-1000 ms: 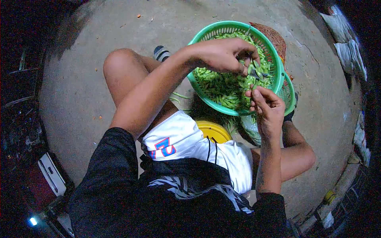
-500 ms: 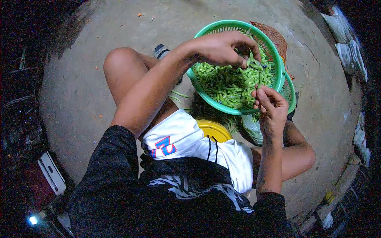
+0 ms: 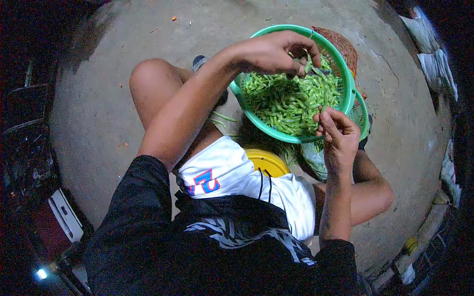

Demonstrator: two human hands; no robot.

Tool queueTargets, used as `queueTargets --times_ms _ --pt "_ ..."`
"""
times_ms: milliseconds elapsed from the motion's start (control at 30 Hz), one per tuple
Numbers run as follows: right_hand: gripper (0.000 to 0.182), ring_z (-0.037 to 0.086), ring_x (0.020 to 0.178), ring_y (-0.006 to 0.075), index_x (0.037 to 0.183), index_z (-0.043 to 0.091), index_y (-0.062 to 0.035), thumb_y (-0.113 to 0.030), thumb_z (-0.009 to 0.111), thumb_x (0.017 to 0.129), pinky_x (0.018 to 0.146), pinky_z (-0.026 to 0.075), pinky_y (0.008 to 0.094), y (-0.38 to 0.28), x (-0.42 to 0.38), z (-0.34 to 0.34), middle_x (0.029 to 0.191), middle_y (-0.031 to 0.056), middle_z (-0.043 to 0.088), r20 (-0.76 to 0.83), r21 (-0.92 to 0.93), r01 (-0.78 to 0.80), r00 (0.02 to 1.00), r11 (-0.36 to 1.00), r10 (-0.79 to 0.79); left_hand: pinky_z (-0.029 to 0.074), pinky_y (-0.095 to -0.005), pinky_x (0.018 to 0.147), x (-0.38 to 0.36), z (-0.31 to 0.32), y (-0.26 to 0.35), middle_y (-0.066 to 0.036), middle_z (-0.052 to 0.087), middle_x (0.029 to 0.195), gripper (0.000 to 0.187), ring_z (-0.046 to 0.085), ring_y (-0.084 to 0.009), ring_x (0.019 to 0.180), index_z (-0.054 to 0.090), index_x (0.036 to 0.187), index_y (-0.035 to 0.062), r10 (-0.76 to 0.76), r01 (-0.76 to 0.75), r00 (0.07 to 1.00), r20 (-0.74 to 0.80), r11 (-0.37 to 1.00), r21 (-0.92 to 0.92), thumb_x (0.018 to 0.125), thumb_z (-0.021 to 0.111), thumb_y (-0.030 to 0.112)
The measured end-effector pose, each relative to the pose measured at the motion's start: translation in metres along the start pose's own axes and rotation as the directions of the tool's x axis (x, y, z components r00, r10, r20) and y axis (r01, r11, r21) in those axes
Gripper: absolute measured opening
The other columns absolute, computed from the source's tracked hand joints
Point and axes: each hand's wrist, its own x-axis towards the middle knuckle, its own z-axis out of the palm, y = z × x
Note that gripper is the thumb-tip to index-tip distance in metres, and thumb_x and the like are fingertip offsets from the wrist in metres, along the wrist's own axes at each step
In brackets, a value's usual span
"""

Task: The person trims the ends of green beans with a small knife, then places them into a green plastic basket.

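Note:
A round green plastic basket [image 3: 353,93] holds a heap of short green bean pieces [image 3: 281,106]. Over its upper part hangs my left hand [image 3: 279,54], fingers curled but apart; I see nothing held between them. At the basket's right front rim, my right hand [image 3: 339,133] is closed in a pinch, thumb against forefinger. What shows at its fingertips is the small end of a green bean [image 3: 323,108], mostly hidden by the fingers.
A second green basket [image 3: 364,118] sits partly beneath the first, beside a reddish-brown mesh sack [image 3: 340,44]. Near my lap are a yellow round lid [image 3: 264,160] and a clear plastic bag [image 3: 314,160]. Some long beans [image 3: 223,117] lie on the concrete floor [image 3: 98,123].
My left hand has lifted slightly up and away from the right hand, its fingers loosening. The bean that stood up from my right fingertips now shows much shorter.

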Motion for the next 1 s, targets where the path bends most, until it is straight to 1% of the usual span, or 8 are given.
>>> queueTargets --times_ms 133,267,333,467,500,567,833,1000 --pt "0.019 0.071 0.077 0.0141 0.106 0.072 0.0042 -0.009 0.074 0.092 0.064 0.056 0.0248 0.001 0.002 0.0 0.09 0.0131 0.075 -0.007 -0.016 -0.013 1.0 1.0 0.012 0.046 -0.027 0.078 -0.007 0.027 0.015 0.0 0.057 0.093 0.046 0.053 -0.0104 0.087 0.061 0.127 0.0074 -0.056 0.048 0.998 0.032 0.979 0.2 0.082 0.073 0.01" --pt "0.02 0.07 0.075 0.014 0.106 0.072 0.0041 -0.009 0.075 0.092 0.064 0.056 0.0248 0.002 0.0 -0.001 0.09 0.0132 0.075 -0.015 0.016 0.004 1.0 1.0 -0.004 0.049 -0.0293 0.085 0.001 0.019 -0.003 -0.003 0.064 0.108 0.039 0.055 -0.0122 0.093 0.064 0.122 0.005 0.124 -0.142 0.989 0.082 0.957 0.254 0.084 0.072 0.009" --pt "0.02 0.07 0.075 0.0139 0.107 0.072 0.0042 -0.01 0.075 0.092 0.064 0.056 0.0247 0.001 0.001 -0.001 0.091 0.0131 0.075 -0.005 0.008 0.012 1.0 1.0 -0.012 0.05 -0.0312 0.088 -0.003 0.011 0.004 -0.003 0.066 0.115 0.036 0.056 -0.0135 0.095 0.065 0.12 0.0037 -0.008 0.01 1.0 -0.018 0.995 0.104 0.084 0.071 0.008" --pt "0.021 0.07 0.077 0.014 0.108 0.071 0.0044 -0.009 0.074 0.092 0.065 0.056 0.0246 0.003 0.001 -0.003 0.091 0.0129 0.075 -0.006 -0.007 0.012 1.0 1.0 -0.012 0.05 -0.0318 0.084 -0.003 0.01 0.007 -0.002 0.062 0.103 0.037 0.056 -0.0131 0.094 0.065 0.121 0.0043 -0.023 0.023 1.0 -0.003 0.996 0.081 0.084 0.07 0.006" --pt "0.021 0.07 0.077 0.014 0.108 0.071 0.0044 -0.009 0.074 0.092 0.065 0.056 0.0246 0.005 0.001 -0.004 0.091 0.0129 0.075 -0.011 -0.006 0.011 1.0 1.0 -0.011 0.048 -0.0307 0.083 -0.002 0.018 0.01 -0.002 0.06 0.097 0.039 0.055 -0.0123 0.092 0.065 0.123 0.0051 0.059 -0.064 0.998 0.028 0.963 0.263 0.084 0.068 0.004" --pt "0.02 0.071 0.078 0.0143 0.108 0.071 0.0042 -0.009 0.074 0.092 0.065 0.057 0.0247 0.01 0.002 -0.007 0.091 0.0128 0.075 -0.011 0.051 0.005 1.0 0.999 -0.004 0.046 -0.0296 0.082 -0.007 0.036 0.013 -0.003 0.06 0.098 0.041 0.055 -0.0123 0.092 0.063 0.124 0.0057 -0.046 0.034 0.997 0.062 0.983 0.178 0.083 0.068 0.004" --pt "0.018 0.062 0.07 0.0091 0.106 0.071 0.0032 -0.009 0.073 0.093 0.063 0.052 0.0209 -0.002 0.001 0.003 0.09 0.0113 0.073 -0.057 0.037 -0.023 0.998 0.999 0.025 0.05 -0.0322 0.09 -0.002 0.02 0.015 -0.005 0.065 0.112 0.039 0.058 -0.0146 0.103 0.063 0.123 0.0051 0.09 -0.097 0.994 0.057 0.988 0.121 0.085 0.068 0.004" --pt "0.021 0.063 0.07 0.01 0.109 0.07 0.0024 -0.011 0.074 0.093 0.062 0.054 0.0225 0.003 0.003 0.0 0.093 0.0113 0.074 -0.012 0.128 -0.053 0.998 0.99 0.055 0.045 -0.0362 0.104 -0.001 0.03 0.006 -0.008 0.066 0.118 0.037 0.059 -0.0199 0.115 0.063 0.123 0.0049 0.119 -0.145 0.986 0.116 0.955 0.259 0.087 0.07 0.012"
